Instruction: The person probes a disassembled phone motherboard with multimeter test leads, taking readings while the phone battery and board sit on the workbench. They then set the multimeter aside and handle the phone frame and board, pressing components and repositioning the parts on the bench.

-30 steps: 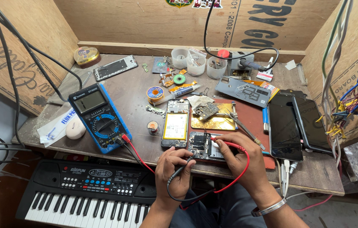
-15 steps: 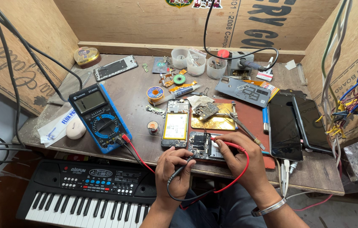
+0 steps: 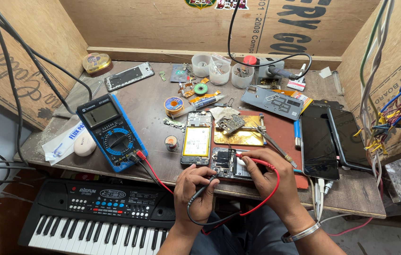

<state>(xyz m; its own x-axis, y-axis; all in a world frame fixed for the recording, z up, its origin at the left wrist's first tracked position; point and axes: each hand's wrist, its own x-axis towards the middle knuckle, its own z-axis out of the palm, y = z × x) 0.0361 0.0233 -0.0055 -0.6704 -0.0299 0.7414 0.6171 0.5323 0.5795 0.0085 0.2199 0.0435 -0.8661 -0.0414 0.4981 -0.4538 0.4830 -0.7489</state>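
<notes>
My left hand (image 3: 195, 191) grips a black test probe (image 3: 205, 187), its tip pointing at an opened phone (image 3: 227, 164) near the table's front edge. My right hand (image 3: 271, 177) pinches a red test probe (image 3: 252, 159) whose tip rests on the same phone's circuit board. Red and black leads run left to a blue and black multimeter (image 3: 111, 132). Just behind the opened phone lies a second opened phone with a yellow battery (image 3: 197, 138).
A loose circuit board (image 3: 231, 124) sits on a gold plate. Two dark phone screens (image 3: 332, 141) lie at right. Solder rolls, small cups and a soldering stand crowd the back. A toy keyboard (image 3: 101, 215) sits below the table edge. Cardboard walls and wires enclose the table.
</notes>
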